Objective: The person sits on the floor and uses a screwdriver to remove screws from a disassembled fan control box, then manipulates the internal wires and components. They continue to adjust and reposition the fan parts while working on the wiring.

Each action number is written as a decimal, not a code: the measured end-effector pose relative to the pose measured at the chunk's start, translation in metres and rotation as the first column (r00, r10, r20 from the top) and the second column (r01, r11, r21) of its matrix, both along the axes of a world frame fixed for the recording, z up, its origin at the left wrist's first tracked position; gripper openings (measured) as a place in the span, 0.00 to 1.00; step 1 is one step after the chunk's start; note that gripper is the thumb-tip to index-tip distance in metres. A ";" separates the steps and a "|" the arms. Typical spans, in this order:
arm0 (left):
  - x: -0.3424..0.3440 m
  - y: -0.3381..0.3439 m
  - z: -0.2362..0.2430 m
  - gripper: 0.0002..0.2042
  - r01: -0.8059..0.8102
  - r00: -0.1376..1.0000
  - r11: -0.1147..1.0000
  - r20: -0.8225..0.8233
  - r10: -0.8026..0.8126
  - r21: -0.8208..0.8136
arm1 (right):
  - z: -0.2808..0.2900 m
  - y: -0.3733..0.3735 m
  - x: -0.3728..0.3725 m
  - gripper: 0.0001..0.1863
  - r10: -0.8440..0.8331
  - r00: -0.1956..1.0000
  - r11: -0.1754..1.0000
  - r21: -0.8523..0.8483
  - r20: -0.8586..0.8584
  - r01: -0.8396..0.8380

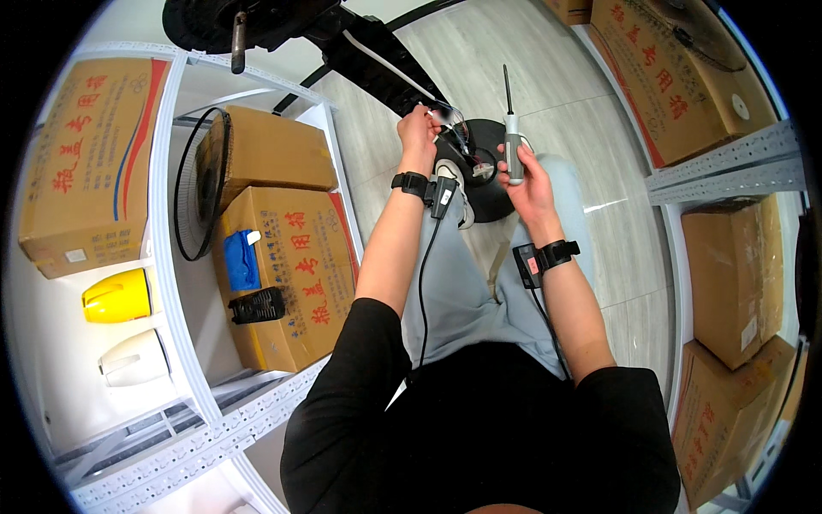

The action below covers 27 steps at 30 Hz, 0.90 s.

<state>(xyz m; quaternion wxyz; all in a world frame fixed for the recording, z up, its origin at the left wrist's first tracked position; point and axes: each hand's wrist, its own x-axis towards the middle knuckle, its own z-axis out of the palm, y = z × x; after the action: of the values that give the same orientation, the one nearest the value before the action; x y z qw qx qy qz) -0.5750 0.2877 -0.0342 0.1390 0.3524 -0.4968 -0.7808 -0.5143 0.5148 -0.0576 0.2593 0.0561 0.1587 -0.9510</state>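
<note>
My right hand (529, 182) grips a screwdriver (512, 137) with a grey-white handle, its dark shaft pointing up and away. My left hand (418, 133) is closed on a bunch of thin wires (454, 120) that come out of a black fan stand (377, 53). The stand's round black base (484, 167) lies tilted just beyond my knees, between the two hands. Both wrists wear black straps with small boxes and cables.
White metal shelving (171, 257) on the left holds cardboard boxes (287, 274), a black fan grille (201, 184), a yellow and a cream kettle, and a small black part. More boxes (736, 274) fill racks on the right. Grey floor lies ahead.
</note>
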 end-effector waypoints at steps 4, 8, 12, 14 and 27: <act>0.007 -0.006 -0.001 0.07 0.018 1.000 0.999 0.019 -0.019 0.046 | 0.004 -0.001 0.002 0.17 0.008 1.000 1.000 -0.002 -0.003 -0.008; 0.018 -0.002 -0.002 0.07 0.121 0.992 0.983 0.015 -0.124 0.137 | 0.007 0.001 0.002 0.16 -0.003 1.000 1.000 0.012 -0.003 0.003; 0.037 0.001 -0.009 0.06 0.241 0.969 0.931 -0.117 -0.217 0.273 | 0.005 0.001 0.002 0.17 0.003 1.000 1.000 0.002 0.001 -0.003; 0.045 -0.004 -0.011 0.06 0.259 0.963 0.920 -0.155 -0.222 0.293 | 0.005 0.002 0.002 0.18 0.005 1.000 1.000 0.002 0.001 -0.005; 0.067 -0.019 0.035 0.12 0.564 0.813 0.816 -0.263 -0.520 0.130 | 0.002 0.004 0.002 0.18 0.009 0.999 1.000 -0.010 -0.042 -0.009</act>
<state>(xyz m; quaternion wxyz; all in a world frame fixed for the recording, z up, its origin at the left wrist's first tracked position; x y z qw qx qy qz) -0.5085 0.2691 0.0007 -0.0739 0.1210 -0.4769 -0.8675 -0.5121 0.5188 -0.0555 0.2605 0.0340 0.1597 -0.9516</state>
